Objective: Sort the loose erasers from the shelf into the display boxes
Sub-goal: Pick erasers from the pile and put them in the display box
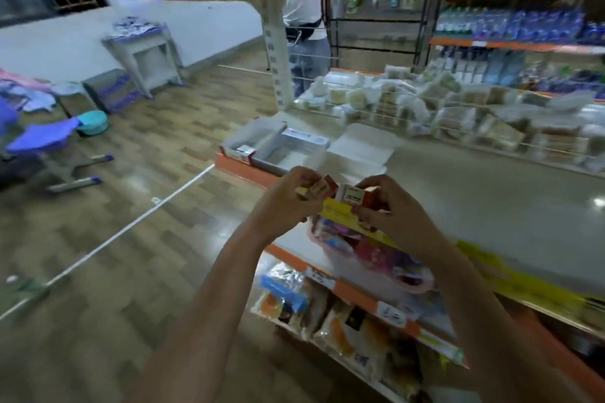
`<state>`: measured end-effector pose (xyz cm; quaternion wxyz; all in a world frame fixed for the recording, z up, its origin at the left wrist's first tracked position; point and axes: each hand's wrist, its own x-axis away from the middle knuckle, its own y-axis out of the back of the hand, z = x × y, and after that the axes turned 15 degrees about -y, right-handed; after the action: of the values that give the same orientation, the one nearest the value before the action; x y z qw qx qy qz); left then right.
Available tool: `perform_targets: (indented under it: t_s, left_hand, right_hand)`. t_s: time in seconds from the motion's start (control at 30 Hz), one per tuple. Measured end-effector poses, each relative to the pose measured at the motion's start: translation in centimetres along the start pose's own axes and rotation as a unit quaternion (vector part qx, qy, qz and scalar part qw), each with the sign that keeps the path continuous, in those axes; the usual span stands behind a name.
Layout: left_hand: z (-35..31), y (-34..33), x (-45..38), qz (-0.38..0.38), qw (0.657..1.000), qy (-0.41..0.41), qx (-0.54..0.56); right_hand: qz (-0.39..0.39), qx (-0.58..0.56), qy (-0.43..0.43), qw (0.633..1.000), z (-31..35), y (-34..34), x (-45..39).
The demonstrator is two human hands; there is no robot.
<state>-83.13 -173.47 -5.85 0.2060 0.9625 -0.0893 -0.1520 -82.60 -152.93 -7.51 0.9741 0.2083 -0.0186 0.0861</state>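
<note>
I see my left hand (288, 196) curled round a small eraser (322, 188) with an orange end, and my right hand (389, 206) pinching a white eraser with a printed label (355, 197). Both are held up just over the shelf's (474, 193) front edge, close together. Below them a pink basket (415, 281) of colourful items sits at that edge. Two open display boxes (262, 144) stand near the shelf's left front corner, one holding a single small piece.
</note>
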Motion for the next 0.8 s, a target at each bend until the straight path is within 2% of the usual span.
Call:
perform_targets:
  t_s: [0.27, 0.47, 0.8]
  left_hand:
    - [7.2, 9.4, -4.6, -0.05, 0.998, 0.009, -0.029]
    - [11.9, 16.3, -10.1, -0.055, 0.997, 0.017, -0.053]
    - [18.8, 22.8, -17.1, -0.021, 0.997, 0.007, -0.079]
  right_hand:
    - [-0.05, 0.093, 0.066, 0.992, 4.5, -6.6, -9.8]
    - [-0.053, 0.168, 0.097, 0.98, 7.5, -9.9, -19.2]
    - [-0.016, 0.361, 0.038, 0.932, 9.5, -16.7, -28.6]
